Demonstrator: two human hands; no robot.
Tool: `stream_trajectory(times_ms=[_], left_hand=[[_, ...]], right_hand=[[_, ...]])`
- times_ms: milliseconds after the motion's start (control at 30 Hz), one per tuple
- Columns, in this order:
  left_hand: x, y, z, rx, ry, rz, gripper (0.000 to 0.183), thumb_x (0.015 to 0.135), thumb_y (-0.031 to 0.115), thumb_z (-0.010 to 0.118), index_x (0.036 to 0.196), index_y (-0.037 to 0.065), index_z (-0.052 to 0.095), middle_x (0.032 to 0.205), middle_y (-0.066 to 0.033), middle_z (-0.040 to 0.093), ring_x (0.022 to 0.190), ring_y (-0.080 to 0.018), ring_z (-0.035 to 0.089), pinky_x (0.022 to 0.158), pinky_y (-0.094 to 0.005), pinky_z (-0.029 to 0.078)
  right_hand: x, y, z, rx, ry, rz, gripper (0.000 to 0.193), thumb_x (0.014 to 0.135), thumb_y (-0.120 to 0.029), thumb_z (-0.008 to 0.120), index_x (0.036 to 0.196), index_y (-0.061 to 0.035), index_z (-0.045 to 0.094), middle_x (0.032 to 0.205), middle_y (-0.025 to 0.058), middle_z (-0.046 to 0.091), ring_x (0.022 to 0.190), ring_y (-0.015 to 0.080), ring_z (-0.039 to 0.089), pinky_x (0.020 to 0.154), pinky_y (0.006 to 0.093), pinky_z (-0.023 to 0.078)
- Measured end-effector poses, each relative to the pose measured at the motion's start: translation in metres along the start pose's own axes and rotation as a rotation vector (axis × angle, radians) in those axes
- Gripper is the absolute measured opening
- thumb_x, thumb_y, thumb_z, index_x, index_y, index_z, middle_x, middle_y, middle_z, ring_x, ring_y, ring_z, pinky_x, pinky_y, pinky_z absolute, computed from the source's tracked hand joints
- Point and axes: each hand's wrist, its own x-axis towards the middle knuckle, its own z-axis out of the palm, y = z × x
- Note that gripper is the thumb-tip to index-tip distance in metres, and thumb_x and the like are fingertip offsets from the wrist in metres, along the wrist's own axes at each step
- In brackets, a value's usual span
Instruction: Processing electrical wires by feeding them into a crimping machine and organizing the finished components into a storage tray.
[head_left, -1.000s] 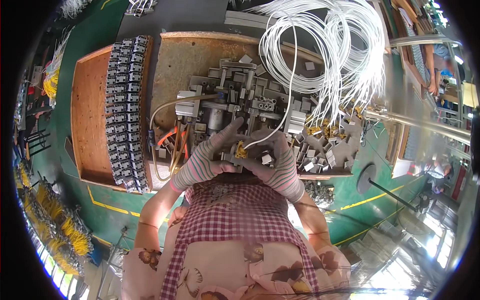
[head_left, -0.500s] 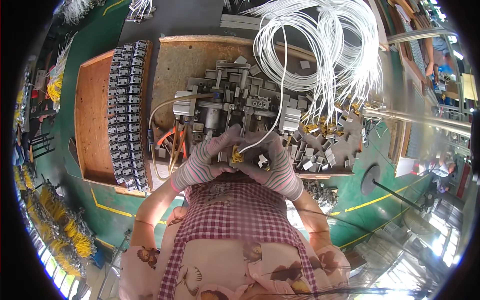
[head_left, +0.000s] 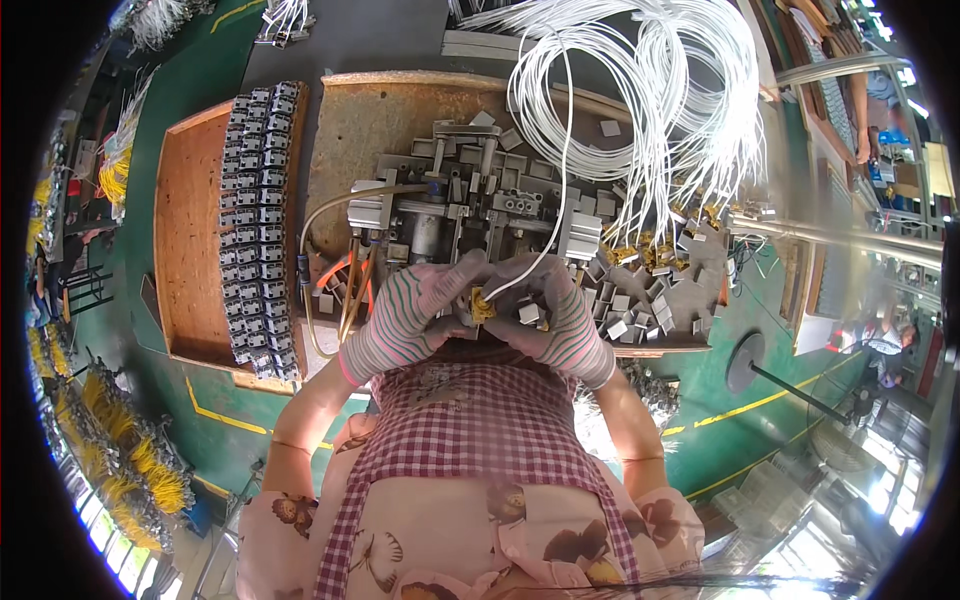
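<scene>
Drawing left hand (head_left: 408,305) fingertips nearer than a second ago, toward the yellow piece (head_left: 482,304). With right hand (head_left: 552,320), forming a half-curled grip around it, so seemingly steadying two-handed; cannot tell exact contact. Beyond, see white cable (head_left: 569,130), metal fixture (head_left: 520,204) far, silver blocks (head_left: 618,328) right.

Yellow piece (head_left: 482,304) between gloved hands (head_left: 412,308)

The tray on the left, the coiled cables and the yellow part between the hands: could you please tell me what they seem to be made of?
Tray: apparently wood, reddish-brown and fairly smooth, judging by its colour and board-like rim. Cables: probably plastic-coated, white and slightly glossy, with smooth loops. Yellow part: brass or plastic; too small to tell.
</scene>
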Motion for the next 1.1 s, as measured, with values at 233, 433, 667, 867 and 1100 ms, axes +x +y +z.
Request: stream_trajectory(times_ms=[233,433,667,867,1100], left_hand=[[-0.006,-0.004,0.009,-0.165,-0.002,-0.093,0.114,0.062,0.019,0.086,0.154,0.013,0.020,0.132,-0.0121,0.059,0.103,-0.0361,0.062,0.085,-0.0401,0.052],[-0.004,0.000,0.014,-0.374,0.001,-0.261,0.116,0.063,0.020,0.085,0.155,0.013,0.015,0.135,-0.0123,0.057,0.118,-0.0309,0.059,0.095,-0.0403,0.050],[-0.002,-0.002,0.008,-0.358,-0.007,-0.189,0.114,0.066,0.029,0.083,0.155,0.011,0.015,0.133,-0.0123,0.058,0.114,-0.0301,0.061,0.093,-0.0407,0.051],[0.000,-0.002,0.001,0.005,0.010,0.000,0.103,0.064,0.026,0.084,0.151,0.011,0.031,0.111,-0.0115,0.066,0.091,-0.0324,0.062,0.083,-0.0413,0.049],[-0.003,0.002,0.004,0.058,0.047,0.030,0.092,0.068,0.027,0.083,0.147,0.010,0.038,0.111,-0.0112,0.065,0.092,-0.0280,0.063,0.074,-0.0375,0.052]], right_hand=[[0.003,-0.004,0.000,0.067,-0.078,-0.067,0.058,0.077,0.005,0.077,0.121,-0.0075,0.043,0.112,0.0091,0.060,0.096,0.0155,0.065,0.077,0.0297,0.054],[-0.003,0.001,0.000,0.080,-0.017,-0.034,0.058,0.077,0.005,0.076,0.121,-0.0086,0.043,0.111,0.0084,0.060,0.095,0.0152,0.065,0.078,0.0291,0.054],[0.001,0.001,-0.001,0.037,-0.037,-0.033,0.059,0.076,0.008,0.075,0.121,-0.0085,0.043,0.111,0.0079,0.059,0.095,0.0157,0.065,0.079,0.0295,0.054],[0.005,0.001,-0.007,0.098,-0.051,-0.080,0.060,0.074,0.006,0.078,0.122,-0.0081,0.044,0.111,0.0084,0.058,0.098,0.0161,0.064,0.081,0.0301,0.053],[0.006,0.003,-0.008,0.016,-0.052,-0.048,0.059,0.073,-0.002,0.082,0.122,-0.0068,0.049,0.114,0.0076,0.060,0.096,0.0169,0.065,0.079,0.0297,0.053]])
